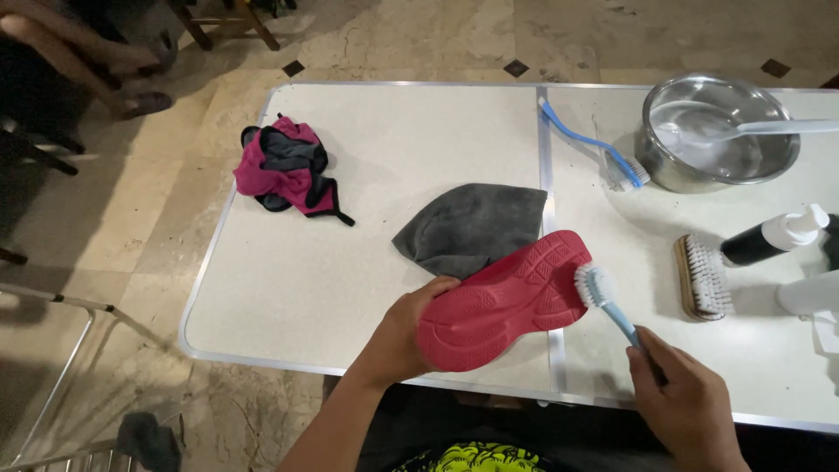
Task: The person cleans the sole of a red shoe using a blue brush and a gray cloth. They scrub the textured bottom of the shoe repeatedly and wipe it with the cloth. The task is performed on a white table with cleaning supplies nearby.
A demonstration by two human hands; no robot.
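1. My left hand [411, 328] has its grip closed on the heel end of the red shoe [507, 297], holding it sole-up just above the near edge of the tabletop [350, 288].
2. My right hand [686, 398] has its grip closed round the handle of the light blue brush [609, 301], low on the handle, close to the near edge.
3. The relation that counts: the shoe's long axis runs on a slant, from my left hand up and to the right toward the far right corner, and the brush head touches the sole at its toe end, the end farthest from my left grip.
4. The brush handle slants back down to the right, so the shoe lies up and to the left of my right hand; that hand is the nearer one to the toe.
5. Just behind the shoe lies a grey cloth [472, 227], and a wooden brush [702, 278] lies to the right, apart from both hands.
6. A steel bowl [718, 131] sits at the far right corner.
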